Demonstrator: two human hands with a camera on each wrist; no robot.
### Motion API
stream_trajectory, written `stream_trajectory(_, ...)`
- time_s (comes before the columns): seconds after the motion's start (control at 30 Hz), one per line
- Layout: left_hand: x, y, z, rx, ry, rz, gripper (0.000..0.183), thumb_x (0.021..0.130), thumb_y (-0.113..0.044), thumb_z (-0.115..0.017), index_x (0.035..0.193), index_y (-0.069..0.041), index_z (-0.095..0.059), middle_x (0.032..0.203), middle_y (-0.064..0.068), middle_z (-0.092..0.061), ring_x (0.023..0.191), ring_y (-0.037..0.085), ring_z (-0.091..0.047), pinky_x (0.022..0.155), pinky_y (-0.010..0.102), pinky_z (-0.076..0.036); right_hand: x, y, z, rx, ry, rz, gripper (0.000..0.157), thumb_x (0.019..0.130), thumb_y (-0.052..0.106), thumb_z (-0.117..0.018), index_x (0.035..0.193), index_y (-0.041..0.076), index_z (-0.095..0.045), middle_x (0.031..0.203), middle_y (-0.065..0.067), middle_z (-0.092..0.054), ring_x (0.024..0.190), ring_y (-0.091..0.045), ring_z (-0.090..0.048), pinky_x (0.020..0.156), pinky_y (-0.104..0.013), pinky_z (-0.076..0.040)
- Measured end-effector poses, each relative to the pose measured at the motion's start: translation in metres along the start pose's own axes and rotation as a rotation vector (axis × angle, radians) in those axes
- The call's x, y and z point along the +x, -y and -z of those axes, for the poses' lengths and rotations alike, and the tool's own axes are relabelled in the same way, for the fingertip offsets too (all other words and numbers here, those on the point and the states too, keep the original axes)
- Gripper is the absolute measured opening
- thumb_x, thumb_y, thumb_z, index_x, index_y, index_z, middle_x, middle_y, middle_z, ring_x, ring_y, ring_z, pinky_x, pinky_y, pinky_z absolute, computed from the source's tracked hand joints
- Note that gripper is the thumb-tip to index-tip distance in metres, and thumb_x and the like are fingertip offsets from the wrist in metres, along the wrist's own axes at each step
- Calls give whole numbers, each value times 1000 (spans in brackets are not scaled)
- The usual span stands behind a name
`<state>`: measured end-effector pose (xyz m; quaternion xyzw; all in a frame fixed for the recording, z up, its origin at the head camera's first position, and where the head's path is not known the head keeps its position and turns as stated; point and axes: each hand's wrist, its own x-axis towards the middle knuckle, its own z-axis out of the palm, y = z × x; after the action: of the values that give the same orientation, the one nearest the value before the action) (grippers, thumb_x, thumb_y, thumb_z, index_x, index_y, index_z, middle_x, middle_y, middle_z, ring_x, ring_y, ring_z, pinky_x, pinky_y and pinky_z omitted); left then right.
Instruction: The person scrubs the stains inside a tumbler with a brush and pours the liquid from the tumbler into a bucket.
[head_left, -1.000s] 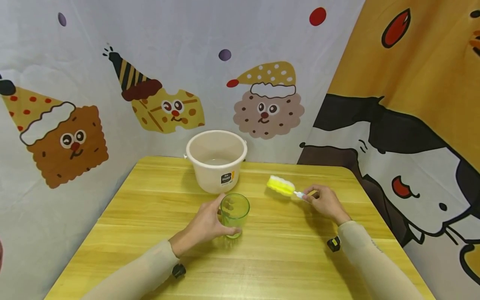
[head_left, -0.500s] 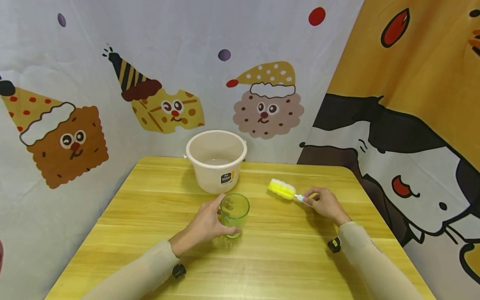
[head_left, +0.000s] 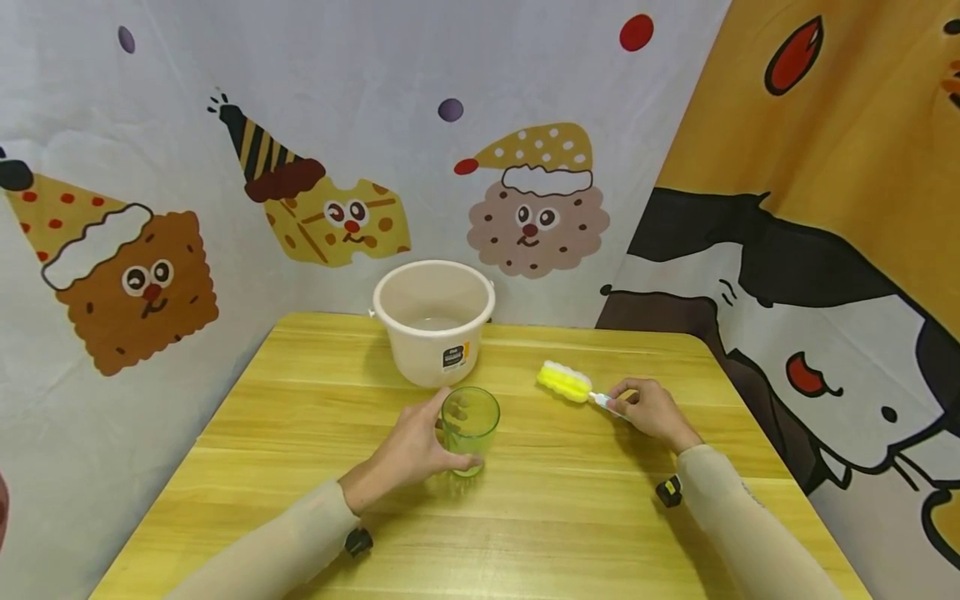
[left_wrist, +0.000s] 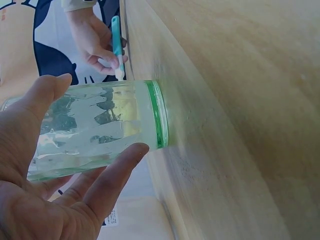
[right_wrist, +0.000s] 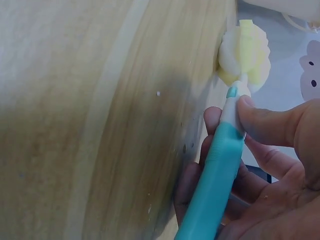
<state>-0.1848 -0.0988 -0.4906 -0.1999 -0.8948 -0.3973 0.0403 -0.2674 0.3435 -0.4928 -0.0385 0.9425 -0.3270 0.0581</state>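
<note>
A clear green glass (head_left: pixel 471 425) stands upright on the table, with my left hand (head_left: pixel 408 450) wrapped around its left side. In the left wrist view, the thumb and fingers sit on opposite sides of the glass (left_wrist: pixel 95 130), the fingertips near its green-tinted base. Farther right, my right hand (head_left: pixel 651 410) pinches the handle of a sponge bottle brush (head_left: pixel 564 382). Its yellow and white head points left, low over the table. From the right wrist, the turquoise handle (right_wrist: pixel 212 175) lies between thumb and fingers, and the sponge head (right_wrist: pixel 245 55) is beyond the thumb tip.
Behind the glass, a cream bucket (head_left: pixel 432 350) with a dark label stands at the back of the wooden table (head_left: pixel 525 533). A cartoon-printed cloth (head_left: pixel 360 67) hangs right behind the table's back edge and along its sides.
The brush head has dipped slightly toward the table, with the right hand shifting very little. My left hand and the glass have stayed in place.
</note>
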Motion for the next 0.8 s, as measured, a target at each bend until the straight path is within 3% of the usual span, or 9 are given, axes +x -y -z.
stream_trajectory(0.47, 1, 1, -1, -13, 0, -17, 87, 77, -39, -112, 147, -22, -65, 128, 4, -85, 115, 21, -82, 97, 35, -67, 1, -4, 4, -41, 36, -8, 28, 113, 32, -81, 128, 8, -81, 120, -25, -84, 96, -29, -78, 79, -42, -64)
stream_trajectory(0.8, 1, 0, 0, 2, 0, 5, 95, 77, -41, -112, 155, -20, -62, 133, 4, -84, 120, 23, -82, 104, 43, -68, -1, -1, 8, -87, 29, 2, 33, 113, 35, -80, 133, 8, -81, 126, -29, -83, 102, -36, -82, 84, -51, -69)
